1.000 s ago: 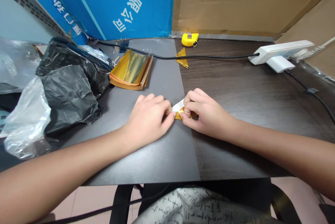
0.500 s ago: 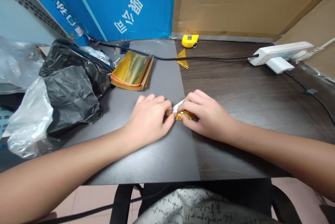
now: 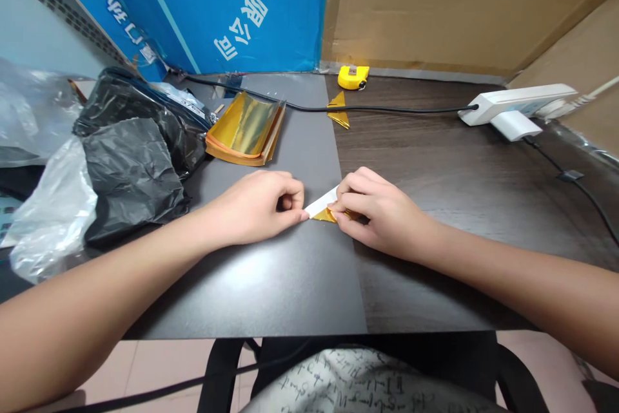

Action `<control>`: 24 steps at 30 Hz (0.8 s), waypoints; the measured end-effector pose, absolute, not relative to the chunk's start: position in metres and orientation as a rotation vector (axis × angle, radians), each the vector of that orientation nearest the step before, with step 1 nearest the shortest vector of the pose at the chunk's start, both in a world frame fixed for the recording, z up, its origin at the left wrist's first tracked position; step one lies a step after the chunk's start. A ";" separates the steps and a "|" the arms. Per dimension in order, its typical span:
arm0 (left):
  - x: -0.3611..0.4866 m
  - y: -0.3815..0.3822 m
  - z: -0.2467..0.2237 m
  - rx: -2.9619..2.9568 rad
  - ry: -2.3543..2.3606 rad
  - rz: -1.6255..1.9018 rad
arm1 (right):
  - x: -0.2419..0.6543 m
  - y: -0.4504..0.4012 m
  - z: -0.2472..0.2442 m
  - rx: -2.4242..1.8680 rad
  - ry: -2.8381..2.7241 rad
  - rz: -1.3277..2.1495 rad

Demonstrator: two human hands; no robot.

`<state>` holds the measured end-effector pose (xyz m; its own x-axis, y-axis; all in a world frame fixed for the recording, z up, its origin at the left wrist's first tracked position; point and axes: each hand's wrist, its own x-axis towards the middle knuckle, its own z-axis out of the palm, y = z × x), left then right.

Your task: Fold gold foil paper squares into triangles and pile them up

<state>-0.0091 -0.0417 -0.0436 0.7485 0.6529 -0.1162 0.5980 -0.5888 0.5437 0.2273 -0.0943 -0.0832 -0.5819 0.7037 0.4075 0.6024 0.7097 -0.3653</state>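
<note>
I find the foil (image 3: 323,215) on the desk (image 3: 449,162), between both hands. The right hand (image 3: 384,210) has its fingers pinched closed on the foil. The left hand (image 3: 256,210) curls its fingers, thumb touching the left tip; I cannot tell whether they grip.

One head-worn camera looks forward and down from close above the desk (image 3: 271,297) — left hand (image 3: 261,203) and right hand (image 3: 380,210) central.
</note>
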 end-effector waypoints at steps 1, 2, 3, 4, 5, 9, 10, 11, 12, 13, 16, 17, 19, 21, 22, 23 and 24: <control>-0.010 -0.041 -0.045 2.407 0.863 0.208 | 0.227 -0.094 -0.083 -0.998 -2.389 0.260; -0.010 -0.040 -0.047 2.449 0.773 0.289 | 0.228 -0.094 -0.082 -0.999 -2.394 0.266; -0.010 -0.040 -0.049 2.507 0.672 0.354 | 0.228 -0.095 -0.082 -1.001 -2.397 0.270; -0.009 -0.040 -0.052 2.580 0.577 0.391 | 0.227 -0.095 -0.082 -1.002 -2.398 0.270; -0.009 -0.040 -0.055 2.659 0.499 0.406 | 0.227 -0.095 -0.082 -1.002 -2.398 0.268; -0.009 -0.038 -0.061 2.886 0.370 0.335 | 0.227 -0.094 -0.083 -0.994 -2.395 0.286; -0.009 -0.038 -0.061 2.896 0.354 0.303 | 0.229 -0.093 -0.082 -0.985 -2.398 0.309; -0.008 -0.038 -0.060 2.901 0.347 0.272 | 0.231 -0.092 -0.081 -0.968 -2.405 0.340; -0.008 -0.039 -0.059 2.906 0.342 0.242 | 0.235 -0.091 -0.079 -0.938 -2.417 0.379; -0.007 -0.040 -0.059 2.913 0.339 0.219 | 0.239 -0.090 -0.077 -0.896 -2.431 0.421; -0.005 -0.042 -0.058 2.958 0.323 0.218 | 0.252 -0.086 -0.069 -0.738 -2.490 0.545; -0.004 -0.043 -0.058 2.977 0.307 0.236 | 0.257 -0.085 -0.068 -0.693 -2.517 0.564; -0.003 -0.044 -0.059 3.012 0.277 0.278 | 0.263 -0.082 -0.065 -0.638 -2.574 0.558; -0.002 -0.045 -0.060 3.050 0.251 0.308 | 0.267 -0.080 -0.064 -0.599 -2.633 0.520; -0.002 -0.046 -0.060 3.068 0.242 0.327 | 0.268 -0.080 -0.064 -0.580 -2.659 0.500; -0.002 -0.046 -0.060 3.085 0.237 0.344 | 0.269 -0.079 -0.064 -0.561 -2.682 0.485; -0.002 -0.047 -0.060 3.098 0.235 0.357 | 0.270 -0.079 -0.064 -0.545 -2.704 0.473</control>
